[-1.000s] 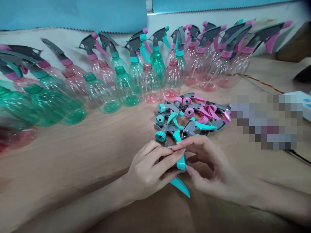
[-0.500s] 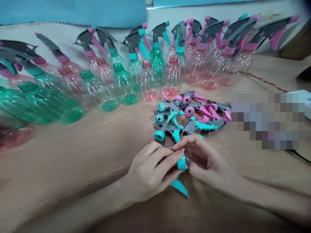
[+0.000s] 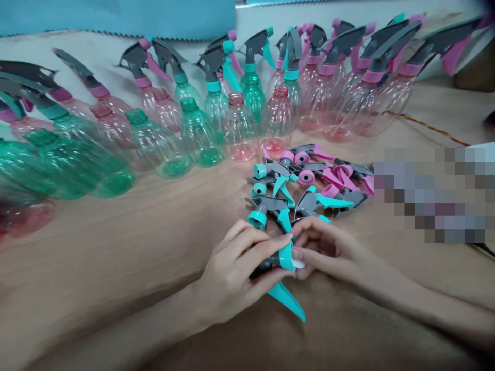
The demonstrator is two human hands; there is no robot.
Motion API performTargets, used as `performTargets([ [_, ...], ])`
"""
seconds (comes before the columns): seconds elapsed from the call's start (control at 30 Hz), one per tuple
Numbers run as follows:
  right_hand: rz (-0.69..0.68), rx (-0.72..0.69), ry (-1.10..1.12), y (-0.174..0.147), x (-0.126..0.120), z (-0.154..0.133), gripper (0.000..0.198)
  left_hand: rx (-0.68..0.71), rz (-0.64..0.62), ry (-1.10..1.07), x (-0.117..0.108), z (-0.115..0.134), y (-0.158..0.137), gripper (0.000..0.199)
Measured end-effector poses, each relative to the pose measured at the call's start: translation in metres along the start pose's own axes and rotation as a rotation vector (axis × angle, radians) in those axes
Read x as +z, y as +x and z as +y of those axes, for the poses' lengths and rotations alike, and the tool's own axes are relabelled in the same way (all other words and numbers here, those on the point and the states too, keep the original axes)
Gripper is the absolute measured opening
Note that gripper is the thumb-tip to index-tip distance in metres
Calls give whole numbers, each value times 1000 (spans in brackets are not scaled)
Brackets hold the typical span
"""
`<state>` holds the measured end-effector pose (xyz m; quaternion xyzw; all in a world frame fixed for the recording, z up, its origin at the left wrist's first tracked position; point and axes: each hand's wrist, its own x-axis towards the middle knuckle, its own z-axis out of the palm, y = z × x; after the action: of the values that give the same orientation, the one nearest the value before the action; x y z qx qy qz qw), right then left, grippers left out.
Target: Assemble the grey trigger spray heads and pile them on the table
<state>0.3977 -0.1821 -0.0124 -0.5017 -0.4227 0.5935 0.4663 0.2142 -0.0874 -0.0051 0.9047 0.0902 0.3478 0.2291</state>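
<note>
My left hand is closed around a trigger spray head with a grey body, a turquoise collar and a turquoise trigger that points down and to the right. Its collar faces right, towards my right hand. At the collar's opening, the right thumb and fingers pinch a small whitish piece, mostly hidden by the fingertips; its kind is not clear. Just beyond both hands lies a pile of loose spray heads with turquoise collars and pink collars.
Open green bottles and clear pinkish bottles stand behind the pile. Farther back, several bottles carry spray heads along the wall. A twisted red-yellow wire runs across the table at right. A blurred patch covers the area beyond my right hand.
The right thumb and fingers have closed in at the collar, where a whitish piece now shows. The left hand keeps its hold on the spray head. The view has shifted slightly.
</note>
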Motion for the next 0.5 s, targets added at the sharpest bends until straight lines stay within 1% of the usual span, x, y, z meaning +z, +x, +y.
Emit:
performTargets([
  [0.03, -11, 37, -36, -1, -1, -2, 15, 1, 5, 2, 0, 0, 0, 35],
  [0.07, -18, 65, -67, -2, -1, -3, 17, 1, 9, 5, -1, -1, 0, 34],
  [0.13, -19, 75, -98, -3, -2, -7, 20, -17, 24, 9, -1, -1, 0, 35],
  [0.23, 9, 5, -95, -4, -4, -12, 18, -92, 40, -15, -1, -1, -2, 36],
  [0.33, 68, -90, -142, -5, -7, -18, 15, -151, 41, -63, -1, 0, -4, 37],
  [0.43, 119, -167, -203, -7, -10, -22, 13, -134, 34, -74, -2, 2, -3, 38],
  [0.5, 131, -211, -234, -9, -12, -23, 9, -112, 28, -76, -2, 2, -2, 36],
])
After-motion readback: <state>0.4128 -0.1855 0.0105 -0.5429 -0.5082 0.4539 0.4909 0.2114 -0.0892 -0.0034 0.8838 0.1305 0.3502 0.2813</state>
